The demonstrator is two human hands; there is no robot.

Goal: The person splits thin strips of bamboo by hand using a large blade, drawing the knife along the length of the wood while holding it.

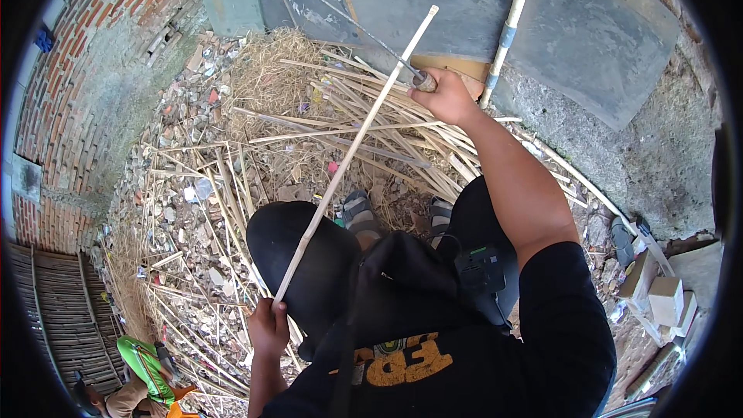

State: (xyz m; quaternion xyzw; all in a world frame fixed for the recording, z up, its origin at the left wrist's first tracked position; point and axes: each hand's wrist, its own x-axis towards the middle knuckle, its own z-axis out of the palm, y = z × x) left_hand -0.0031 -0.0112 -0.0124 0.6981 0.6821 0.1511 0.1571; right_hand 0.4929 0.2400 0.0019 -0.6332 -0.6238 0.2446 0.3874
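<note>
A long pale bamboo strip (334, 179) slants from my left hand (268, 330) at the lower left up past my left knee to the top middle. My left fingers are closed round its lower end. My right hand (444, 97) is wrapped round the wooden handle of a knife (377, 40), whose long, thin dark blade points up and to the left. Near its handle the blade crosses the strip's upper part; whether they touch I cannot tell. Below the knife lies a pile of split bamboo strips (371, 101) on the ground, in front of my sandalled feet (360, 213).
Dry straw-like shavings (271, 70) and rubble (174, 217) cover the ground. Grey boards (433, 8) and an upright pole (511, 23) stand ahead, a brick wall (85, 54) at left. Another person (143, 387) sits at the lower left. Blocks (665, 300) lie at right.
</note>
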